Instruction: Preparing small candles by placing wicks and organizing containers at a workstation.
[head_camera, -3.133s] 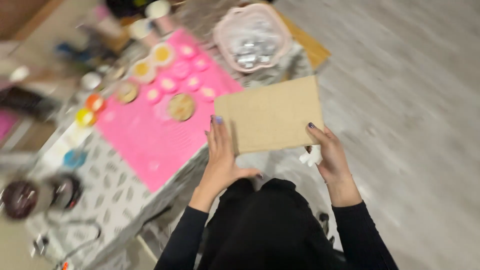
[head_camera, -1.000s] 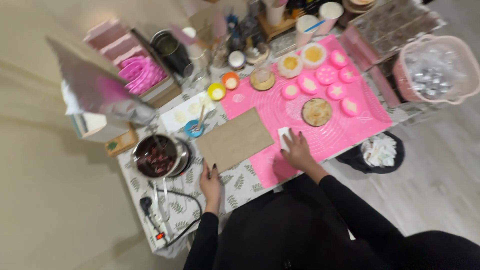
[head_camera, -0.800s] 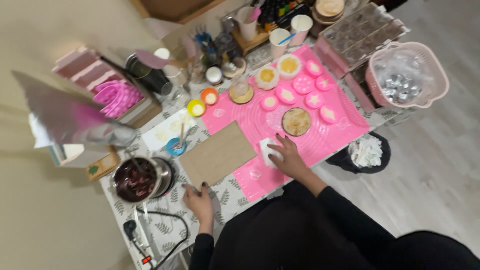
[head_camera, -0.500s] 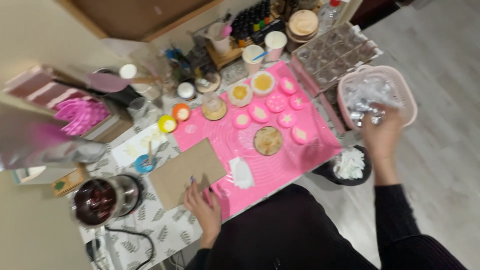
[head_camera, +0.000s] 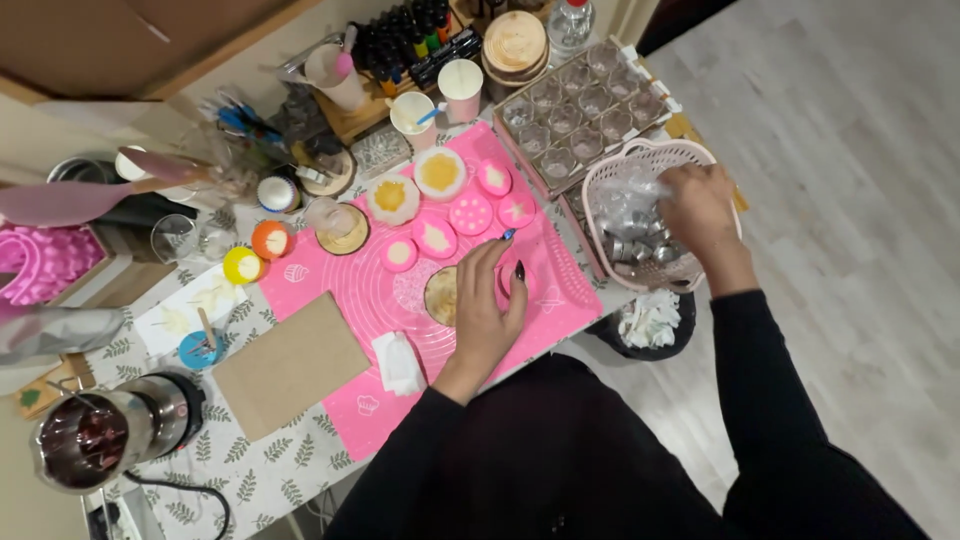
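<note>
— Where are your hands?
— Your left hand (head_camera: 485, 310) lies flat, fingers spread, on the pink silicone mat (head_camera: 375, 300), holding nothing. Your right hand (head_camera: 700, 210) digs into the pink plastic basket (head_camera: 600, 195) of small metal cups (head_camera: 640, 245); its grip is hidden.

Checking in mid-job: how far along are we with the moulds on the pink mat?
Looks done: several small pink moulds on the pink mat appear filled, and the brown board lies flat on the table. In hand: the right hand reaches into the pink basket of small metal cups; the left hand rests on the mat. Left: the clear tray's compartments look unfilled.
</note>
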